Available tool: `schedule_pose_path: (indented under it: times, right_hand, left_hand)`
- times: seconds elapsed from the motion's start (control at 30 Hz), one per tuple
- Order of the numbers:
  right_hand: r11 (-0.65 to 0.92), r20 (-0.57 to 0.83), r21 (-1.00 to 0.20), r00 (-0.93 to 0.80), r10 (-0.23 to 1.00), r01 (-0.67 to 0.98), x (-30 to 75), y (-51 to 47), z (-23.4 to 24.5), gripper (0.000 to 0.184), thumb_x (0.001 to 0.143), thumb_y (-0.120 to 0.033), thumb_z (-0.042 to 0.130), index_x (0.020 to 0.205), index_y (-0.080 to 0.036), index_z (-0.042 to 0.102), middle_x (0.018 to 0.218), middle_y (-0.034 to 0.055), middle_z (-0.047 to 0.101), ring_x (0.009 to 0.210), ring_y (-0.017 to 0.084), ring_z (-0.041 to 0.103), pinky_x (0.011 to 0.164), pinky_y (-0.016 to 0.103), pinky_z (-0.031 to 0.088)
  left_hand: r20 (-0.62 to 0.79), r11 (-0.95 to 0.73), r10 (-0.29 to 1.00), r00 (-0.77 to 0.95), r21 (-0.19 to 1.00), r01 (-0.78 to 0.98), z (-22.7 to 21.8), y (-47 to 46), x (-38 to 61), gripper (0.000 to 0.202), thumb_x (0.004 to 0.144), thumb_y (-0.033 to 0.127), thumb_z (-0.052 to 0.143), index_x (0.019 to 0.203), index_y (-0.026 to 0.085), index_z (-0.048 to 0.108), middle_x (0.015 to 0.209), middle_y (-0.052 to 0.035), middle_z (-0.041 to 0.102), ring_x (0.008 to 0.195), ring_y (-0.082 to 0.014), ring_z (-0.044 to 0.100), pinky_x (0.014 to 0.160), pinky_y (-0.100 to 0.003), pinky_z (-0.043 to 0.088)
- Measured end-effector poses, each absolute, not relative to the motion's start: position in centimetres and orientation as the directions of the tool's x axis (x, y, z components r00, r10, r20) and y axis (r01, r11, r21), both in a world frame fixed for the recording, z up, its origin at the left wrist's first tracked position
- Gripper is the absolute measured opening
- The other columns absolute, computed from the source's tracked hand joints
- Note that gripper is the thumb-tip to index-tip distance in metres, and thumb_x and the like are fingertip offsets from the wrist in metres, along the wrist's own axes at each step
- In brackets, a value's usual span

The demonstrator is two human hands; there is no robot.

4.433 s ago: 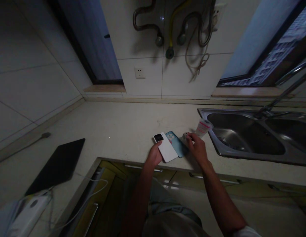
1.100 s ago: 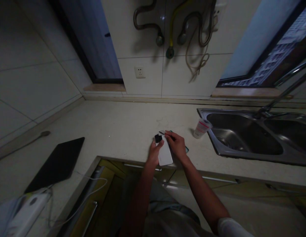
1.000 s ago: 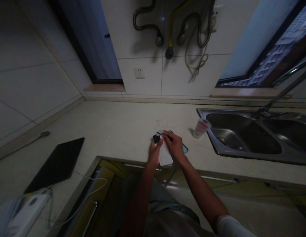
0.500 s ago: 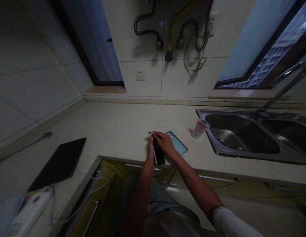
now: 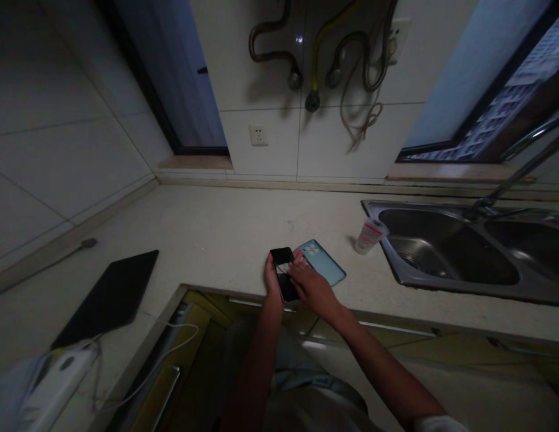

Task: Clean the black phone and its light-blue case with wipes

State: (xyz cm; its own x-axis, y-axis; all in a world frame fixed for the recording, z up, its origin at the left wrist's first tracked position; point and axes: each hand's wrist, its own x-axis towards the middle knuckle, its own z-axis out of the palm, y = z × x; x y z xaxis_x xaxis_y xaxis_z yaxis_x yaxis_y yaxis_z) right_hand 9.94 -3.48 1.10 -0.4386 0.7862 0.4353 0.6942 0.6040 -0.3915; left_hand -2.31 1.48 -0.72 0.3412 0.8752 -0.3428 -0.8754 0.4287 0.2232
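Note:
My left hand point(image 5: 272, 282) is wrapped around the left edge of a black smartphone point(image 5: 292, 292), which is tilted over the counter's front edge. My right hand point(image 5: 311, 287) lies over the phone's right side, fingers bent together on the screen. A pale patch point(image 5: 283, 268) with a thin dark line shows at its fingertips; I cannot tell whether it is a thin piece held there or a reflection. Right behind that hand, a light-blue phone case point(image 5: 325, 264) with camera cutouts lies on the counter, partly covered by the hand.
A plastic cup point(image 5: 368, 236) stands tilted by the steel double sink point(image 5: 450, 249) on the right. To the left lie a black flat panel point(image 5: 110, 297), a white device point(image 5: 58, 384) and a loose white cable point(image 5: 171, 351). Pipes point(image 5: 274, 57) hang on the tiled wall.
The phone has turned so its screen faces me more. My right hand has moved down from the phone's top end to mid-screen, and more of the case shows.

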Motion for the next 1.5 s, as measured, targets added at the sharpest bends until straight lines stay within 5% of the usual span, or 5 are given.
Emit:
schedule_pose_path:
  times: [0.43, 0.67, 0.97, 1.23, 1.5]
  right_hand:
    - [0.792, 0.430, -0.333, -0.665, 0.611, 0.512, 8.7, -8.7, 2.6, 0.035, 0.094, -0.013, 0.051, 0.127, -0.017, 0.062, 0.138, 0.0102, 0.062, 0.136, 0.024, 0.050, 0.115, 0.044, 0.042]
    - [0.664, 0.481, -0.376, -0.476, 0.736, 0.647, 13.1, -7.7, 0.1, 0.036, 0.097, -0.019, 0.050, 0.132, -0.016, 0.060, 0.137, 0.0157, 0.061, 0.131, 0.026, 0.056, 0.110, 0.049, 0.046]
    - [0.510, 0.360, -0.504, -0.367, 0.858, 0.697, 12.2, -5.8, 0.1, 0.044, 0.098, -0.032, 0.050, 0.139, -0.015, 0.055, 0.143, 0.0186, 0.055, 0.134, 0.030, 0.052, 0.110, 0.051, 0.046]
    - [0.518, 0.401, -0.471, -0.350, 0.847, 0.714, 8.3, -6.2, -0.9, 0.063, 0.097, -0.036, 0.053, 0.149, -0.006, 0.036, 0.157, 0.0270, 0.031, 0.149, 0.035, 0.021, 0.116, 0.061, 0.032]
    - [0.470, 0.341, -0.476, -0.336, 0.878, 0.744, 7.0, -1.4, 0.4, 0.068, 0.098, -0.048, 0.050, 0.148, -0.004, 0.037, 0.156, 0.0291, 0.030, 0.150, 0.037, 0.020, 0.117, 0.063, 0.024]
  left_hand:
    - [-0.279, 0.378, 0.903, 0.327, 0.153, -0.913, -0.1, 0.8, -2.7, 0.067, 0.090, 0.058, 0.041, 0.125, 0.004, 0.058, 0.130, -0.0252, 0.062, 0.131, -0.0318, 0.053, 0.112, -0.049, 0.039]
    - [-0.307, 0.397, 0.893, 0.329, 0.191, -0.898, -0.1, 0.9, -2.6, 0.063, 0.086, 0.058, 0.042, 0.121, 0.009, 0.061, 0.132, -0.0221, 0.061, 0.133, -0.0324, 0.051, 0.112, -0.051, 0.038]
    - [-0.315, 0.424, 0.885, 0.342, 0.243, -0.873, 0.1, 1.4, -2.7, 0.066, 0.088, 0.059, 0.035, 0.119, 0.008, 0.063, 0.124, -0.0219, 0.066, 0.129, -0.0320, 0.054, 0.110, -0.048, 0.041]
    - [-0.294, 0.443, 0.883, 0.366, 0.265, -0.856, -0.9, 1.6, -2.9, 0.069, 0.088, 0.064, 0.032, 0.121, 0.011, 0.063, 0.124, -0.0176, 0.067, 0.130, -0.0280, 0.055, 0.109, -0.042, 0.043]
    - [-0.373, 0.329, 0.908, 0.192, 0.350, -0.877, -0.7, 2.0, -2.6, 0.042, 0.088, 0.042, 0.042, 0.099, 0.016, 0.072, 0.105, -0.0112, 0.075, 0.130, -0.0272, 0.055, 0.112, -0.041, 0.039]
